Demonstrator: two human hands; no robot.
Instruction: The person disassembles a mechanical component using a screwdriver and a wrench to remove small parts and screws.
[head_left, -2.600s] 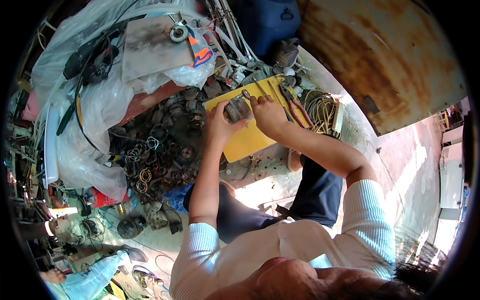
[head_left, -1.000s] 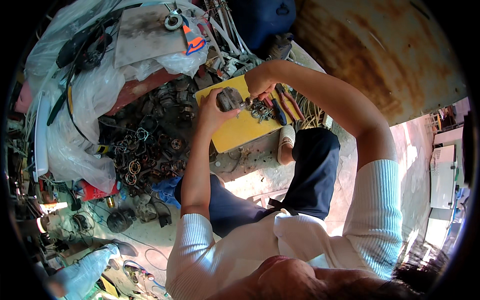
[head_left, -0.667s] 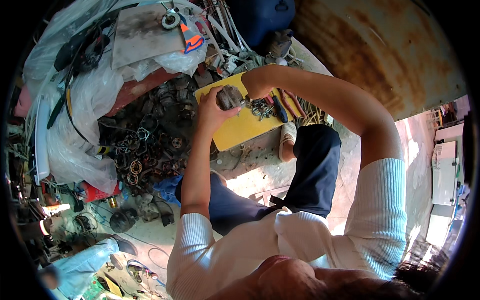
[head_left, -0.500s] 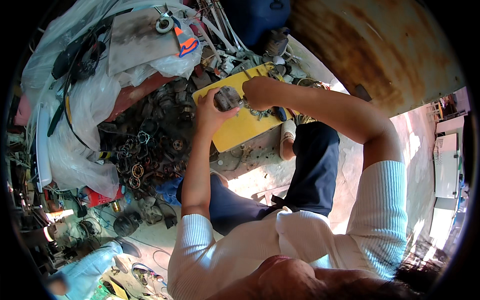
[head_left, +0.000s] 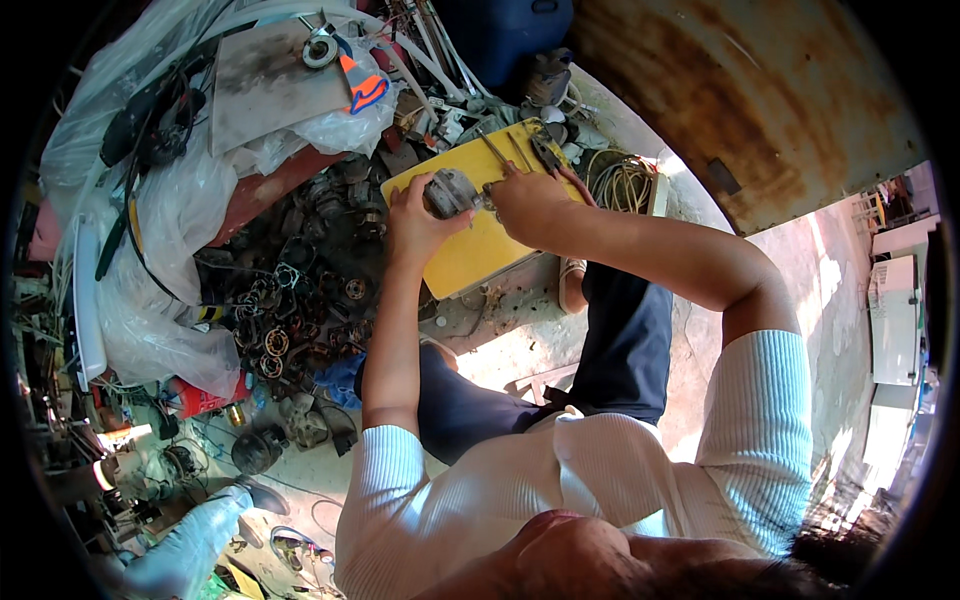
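My left hand (head_left: 412, 222) is closed around a small, grey, rounded metal part (head_left: 452, 193), which looks like a small electric motor. It is held just above a yellow board (head_left: 470, 262). My right hand (head_left: 528, 207) is closed at the part's right end, by a short metal piece (head_left: 487, 197) that sticks out there. What its fingers grip is mostly hidden. Beyond my right hand, pliers (head_left: 545, 153) and a slim metal rod-like tool (head_left: 519, 150) lie on the board.
Dark metal parts and rings (head_left: 285, 330) are heaped left of the board. Plastic sheeting (head_left: 175, 330) and a grey plate (head_left: 275, 85) lie beyond. A rusty panel (head_left: 760, 90) stands far right, near coiled cable (head_left: 622, 185). Another person's leg (head_left: 190, 540) shows at lower left.
My right hand has moved slightly right and nearer to me, turning as it went, so more tools show behind it. The metal part has tilted in my left hand.
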